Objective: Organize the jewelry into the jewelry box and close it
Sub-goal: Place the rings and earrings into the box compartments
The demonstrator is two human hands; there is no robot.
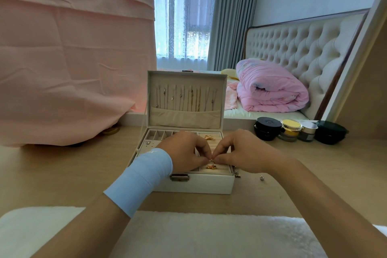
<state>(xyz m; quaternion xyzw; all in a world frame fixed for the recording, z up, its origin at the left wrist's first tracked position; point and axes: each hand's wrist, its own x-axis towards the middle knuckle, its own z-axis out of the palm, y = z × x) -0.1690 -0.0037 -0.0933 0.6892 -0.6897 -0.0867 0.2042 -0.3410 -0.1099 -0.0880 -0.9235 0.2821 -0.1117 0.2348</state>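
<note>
A white jewelry box (pixel 209 184) stands open on the wooden desk, its lid (pixel 186 81) upright with several necklaces hanging inside. Over the box's ring rolls, my left hand (pixel 184 153) and my right hand (pixel 240 153) meet fingertip to fingertip, both pinching one small ring (pixel 211 160). Just below it a gold piece (pixel 211 166) lies in the ring section, and another gold piece (pixel 209 137) lies further back. A small silver earring (pixel 262 177) sits on the desk right of the box. The left wrist wears a light blue band.
Several cosmetic jars (pixel 291 130) stand at the back right of the desk. A pink cloth (pixel 62 69) hangs at the left over something. A white fluffy mat (pixel 188 234) lies along the near edge. A bed with a pink quilt is behind.
</note>
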